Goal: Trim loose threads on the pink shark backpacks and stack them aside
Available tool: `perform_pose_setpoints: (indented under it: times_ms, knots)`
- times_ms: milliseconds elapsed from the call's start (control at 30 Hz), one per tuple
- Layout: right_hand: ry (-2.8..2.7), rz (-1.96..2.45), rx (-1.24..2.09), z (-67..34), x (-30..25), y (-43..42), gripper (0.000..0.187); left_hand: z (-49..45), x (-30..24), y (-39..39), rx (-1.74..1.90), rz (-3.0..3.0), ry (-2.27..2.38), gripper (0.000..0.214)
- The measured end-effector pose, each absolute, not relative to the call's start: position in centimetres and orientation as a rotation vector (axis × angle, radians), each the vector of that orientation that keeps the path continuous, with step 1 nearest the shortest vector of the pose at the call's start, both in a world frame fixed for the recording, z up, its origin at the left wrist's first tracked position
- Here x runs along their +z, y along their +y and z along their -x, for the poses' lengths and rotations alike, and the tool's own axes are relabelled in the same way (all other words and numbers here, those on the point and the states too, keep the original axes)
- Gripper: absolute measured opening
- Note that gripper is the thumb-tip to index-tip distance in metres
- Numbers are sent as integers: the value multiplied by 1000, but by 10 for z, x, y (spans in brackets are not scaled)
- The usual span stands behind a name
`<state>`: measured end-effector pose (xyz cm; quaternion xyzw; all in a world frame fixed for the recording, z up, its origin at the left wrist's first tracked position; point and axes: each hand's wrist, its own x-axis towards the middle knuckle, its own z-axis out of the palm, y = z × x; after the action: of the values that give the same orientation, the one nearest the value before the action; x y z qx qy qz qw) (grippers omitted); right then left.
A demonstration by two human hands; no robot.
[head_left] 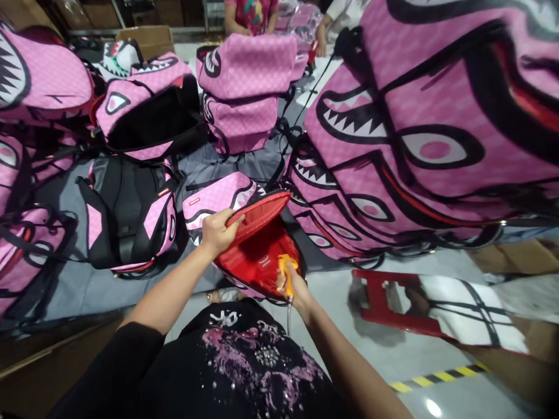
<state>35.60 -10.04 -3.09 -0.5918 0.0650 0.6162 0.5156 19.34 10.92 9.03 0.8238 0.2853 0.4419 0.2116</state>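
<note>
In front of me lies a pink backpack (pixel 209 201) with a printed toothy mouth, its red-lined compartment (pixel 257 265) unzipped. My left hand (pixel 219 231) pinches the edge of the raised flap, thumb on the red lining. At the opening's right side, my right hand (pixel 293 285) is wrapped round an orange air blow gun (pixel 287 270). A thin hose runs down from the gun's lower end. The gun's upper end points into the red interior. What lies deep inside the bag is in shadow.
Stacked pink backpacks (pixel 371 139) rise close on the right. Another backpack (pixel 126 215) shows its black straps on the left, and a stacked pair (pixel 248 70) stands behind. A red-framed trolley (pixel 393 305) stands on the floor at right. Two people (pixel 251 17) are across the table.
</note>
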Motion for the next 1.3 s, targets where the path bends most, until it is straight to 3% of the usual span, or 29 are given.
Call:
perform_pose_setpoints:
  times_ms: [100, 333, 433, 567, 833, 933, 1033, 1200, 1300]
  knots:
    - [196, 1444, 1418, -360, -40, -104, 53, -196, 86, 106, 1243, -2312, 779, 32]
    - [-147, 1223, 1703, -322, -52, -56, 48, -207, 83, 117, 1216, -2372, 639, 30]
    - [-227, 1080, 1621, -315, -55, -52, 57, -199, 93, 129, 1243, -2404, 653, 31]
    - [-115, 1126, 1517, -325, -59, -52, 55, -198, 95, 139, 1213, -2430, 718, 33]
    - [-289, 1472, 1659, -372, -12, -63, 35, -208, 89, 135, 1208, -2444, 606, 36]
    - [-589, 1932, 1685, -412, 28, -79, 26, -205, 90, 130, 1180, -2456, 624, 38]
    - [-941, 2398, 1708, -441, 69, -100, 29, -202, 90, 124, 1148, -2451, 684, 39]
    - [-833, 2410, 1697, -447, 99, -134, 24, -200, 89, 98, 1060, -2454, 749, 30]
    - [-652, 2310, 1602, -449, 90, -151, 34, -193, 84, 61, 825, -2488, 729, 22]
